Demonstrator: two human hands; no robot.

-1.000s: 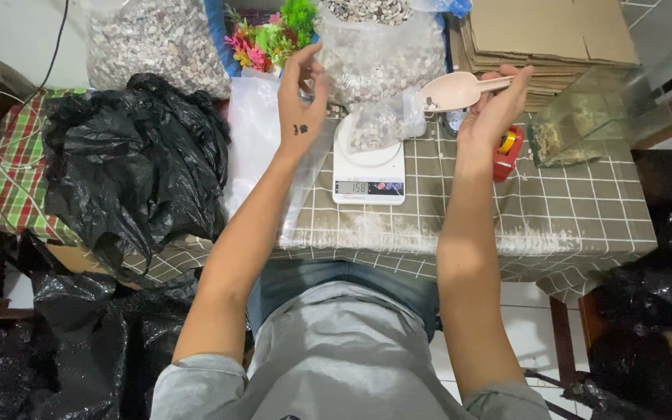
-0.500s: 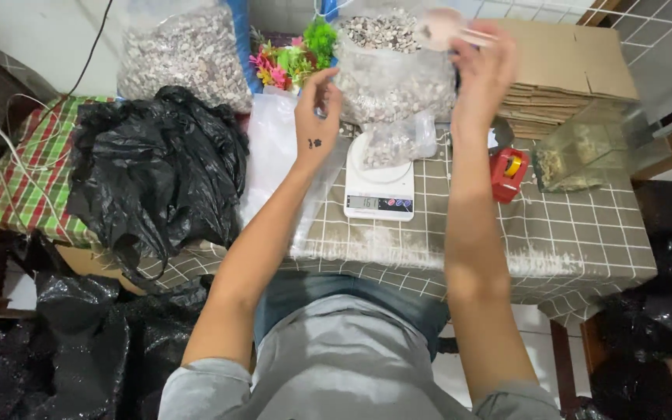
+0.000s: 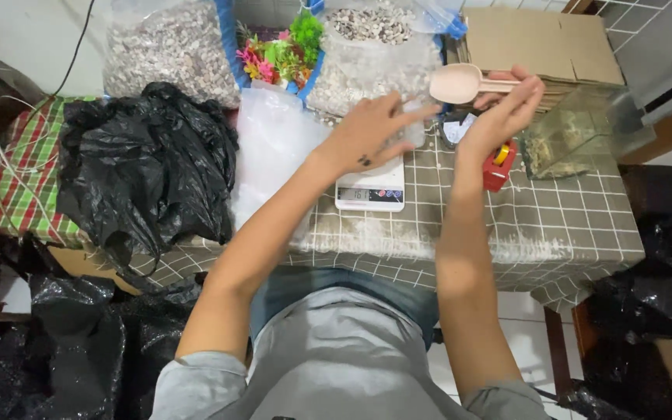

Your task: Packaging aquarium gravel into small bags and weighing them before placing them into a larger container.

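Note:
My left hand (image 3: 369, 134) lies with its fingers spread over a small clear bag (image 3: 416, 131) that sits on a white digital scale (image 3: 369, 194); the hand hides most of the bag. To the right of the scale and a little above the table, my right hand (image 3: 505, 109) grips the handle of a pale pink plastic scoop (image 3: 456, 83). The scoop's bowl points left, toward a large clear bag of mixed pebbles (image 3: 367, 58). I cannot tell whether anything is in the scoop.
On the checked tablecloth (image 3: 554, 218) are a second pebble bag (image 3: 166, 48), plastic plants (image 3: 278, 50), a clear plastic bag (image 3: 272, 148), a black rubbish bag (image 3: 145, 167), flat cardboard (image 3: 538, 39), a small glass tank (image 3: 565, 140) and a red object (image 3: 499, 166). More black bags (image 3: 56, 350) lie on the floor.
My right hand has brought the scoop down from the large pebble bag to the right of the scale. My left hand has dropped from pinching the small bag's top to lying spread over it.

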